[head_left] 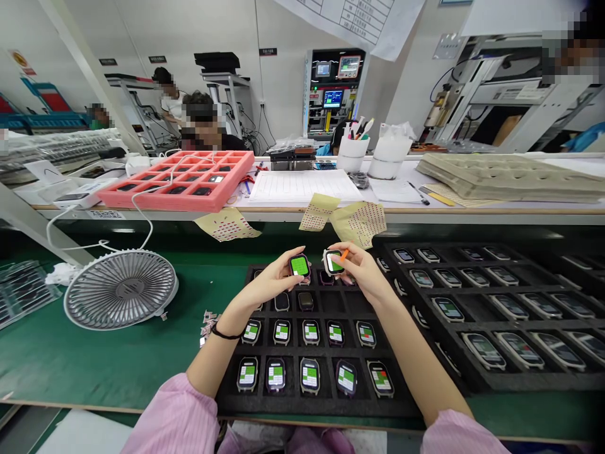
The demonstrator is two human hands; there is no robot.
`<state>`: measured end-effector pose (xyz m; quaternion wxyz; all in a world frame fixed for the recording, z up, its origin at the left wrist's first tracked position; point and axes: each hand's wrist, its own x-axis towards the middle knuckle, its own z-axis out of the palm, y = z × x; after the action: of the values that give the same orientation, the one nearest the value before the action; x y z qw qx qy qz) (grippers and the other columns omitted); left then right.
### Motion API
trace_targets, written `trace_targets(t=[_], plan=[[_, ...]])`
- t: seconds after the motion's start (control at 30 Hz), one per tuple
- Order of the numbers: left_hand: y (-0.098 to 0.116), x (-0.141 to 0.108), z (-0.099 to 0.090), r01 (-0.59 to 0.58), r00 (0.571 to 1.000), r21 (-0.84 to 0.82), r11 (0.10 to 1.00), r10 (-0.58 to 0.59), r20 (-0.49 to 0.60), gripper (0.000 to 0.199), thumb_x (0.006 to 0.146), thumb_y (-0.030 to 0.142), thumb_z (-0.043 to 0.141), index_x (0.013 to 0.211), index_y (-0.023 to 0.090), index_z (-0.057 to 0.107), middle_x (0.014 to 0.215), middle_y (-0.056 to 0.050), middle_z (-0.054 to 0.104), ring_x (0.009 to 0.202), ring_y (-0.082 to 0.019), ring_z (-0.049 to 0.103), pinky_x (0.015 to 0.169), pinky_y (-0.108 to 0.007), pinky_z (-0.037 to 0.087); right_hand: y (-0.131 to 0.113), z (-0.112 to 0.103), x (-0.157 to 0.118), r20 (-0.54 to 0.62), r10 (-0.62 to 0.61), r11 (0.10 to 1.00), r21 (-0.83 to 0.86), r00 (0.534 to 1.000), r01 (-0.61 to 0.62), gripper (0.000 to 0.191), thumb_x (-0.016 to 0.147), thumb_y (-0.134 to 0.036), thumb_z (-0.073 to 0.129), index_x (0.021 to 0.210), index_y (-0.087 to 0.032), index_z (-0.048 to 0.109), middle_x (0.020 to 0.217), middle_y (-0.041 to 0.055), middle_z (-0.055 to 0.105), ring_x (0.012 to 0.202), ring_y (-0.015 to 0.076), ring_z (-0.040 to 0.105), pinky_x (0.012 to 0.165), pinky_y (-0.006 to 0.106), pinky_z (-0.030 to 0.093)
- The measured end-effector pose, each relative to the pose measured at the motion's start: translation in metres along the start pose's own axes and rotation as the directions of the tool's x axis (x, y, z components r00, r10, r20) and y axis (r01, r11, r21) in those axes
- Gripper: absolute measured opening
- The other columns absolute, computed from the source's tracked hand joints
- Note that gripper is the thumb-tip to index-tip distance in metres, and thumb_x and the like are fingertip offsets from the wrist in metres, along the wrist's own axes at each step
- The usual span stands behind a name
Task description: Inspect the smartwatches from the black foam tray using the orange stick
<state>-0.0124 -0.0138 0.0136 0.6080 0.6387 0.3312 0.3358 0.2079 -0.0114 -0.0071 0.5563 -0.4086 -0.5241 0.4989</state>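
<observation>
The left hand [280,276] is closed around a dark-rimmed watch [299,268], its screen lit green. The right hand [360,270] grips a pale-rimmed watch [333,261], fingers pinched about it, an orange strip [345,255] showing beside its screen. Both watches are above the far part of a black foam tray [326,345], whose compartments carry more watches. The tray lies on the green counter [127,359]; a round grey fan [121,289] is to its left, and a second black tray [477,309] is to its right.
</observation>
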Motion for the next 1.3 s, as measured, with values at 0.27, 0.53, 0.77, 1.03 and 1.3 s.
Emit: trace_targets(t=[0.27,0.53,0.77,1.03,1.3], plan=[[0.002,-0.001,0.0,0.018,0.999,0.069,0.997,-0.014,-0.051,0.055,0.089,0.032,0.057,0.141,0.024,0.043,0.117,-0.008,0.062,0.081,-0.012,0.059,0.06,-0.022,0.041,0.001,0.001,0.001,-0.08,0.062,0.998,0.004,0.995,-0.062,0.036,0.067,-0.046,0.08,0.084,-0.018,0.067,0.068,0.0005,0.061,0.049,0.0077,0.046,0.035,0.016,0.028],[-0.011,0.006,-0.002,-0.097,0.986,0.055,0.994,0.104,-0.129,0.078,0.073,0.024,0.074,0.141,0.022,0.037,0.12,-0.009,0.06,0.1,-0.018,0.062,0.078,-0.027,0.054,-0.005,0.001,-0.004,0.081,0.026,0.999,-0.03,0.996,-0.024,0.04,0.063,-0.032,0.084,0.097,-0.021,0.066,0.086,0.0015,0.063,0.063,0.0107,0.055,0.046,0.019,0.042],[-0.015,0.009,0.0,-0.154,0.945,0.217,0.964,0.208,-0.253,0.062,0.074,0.024,0.071,0.129,0.016,0.046,0.107,-0.01,0.064,0.072,-0.014,0.063,0.055,-0.024,0.054,-0.003,0.001,-0.005,0.172,0.021,0.998,-0.055,0.985,-0.012,0.048,0.063,-0.028,0.085,0.104,-0.023,0.063,0.099,0.0038,0.065,0.081,0.0151,0.06,0.055,0.021,0.048],[-0.009,0.003,0.004,-0.277,0.889,0.457,0.845,0.406,-0.213,0.051,0.079,0.019,0.066,0.128,0.017,0.051,0.101,-0.007,0.065,0.072,-0.013,0.062,0.064,-0.025,0.052,0.0,0.005,-0.003,0.12,0.054,0.998,-0.025,0.991,-0.051,0.036,0.079,-0.047,0.069,0.104,-0.02,0.064,0.077,-0.0007,0.061,0.051,0.0092,0.054,0.04,0.021,0.032],[-0.018,0.007,0.017,-0.36,0.809,0.811,0.462,0.587,0.025,0.045,0.076,0.018,0.071,0.119,0.021,0.058,0.116,-0.011,0.06,0.109,-0.026,0.056,0.092,-0.043,0.049,0.003,0.022,-0.014,0.136,0.048,0.996,-0.085,0.99,-0.037,0.034,0.084,-0.049,0.061,0.105,-0.023,0.063,0.076,0.0001,0.062,0.063,0.0147,0.058,0.058,0.029,0.049]])
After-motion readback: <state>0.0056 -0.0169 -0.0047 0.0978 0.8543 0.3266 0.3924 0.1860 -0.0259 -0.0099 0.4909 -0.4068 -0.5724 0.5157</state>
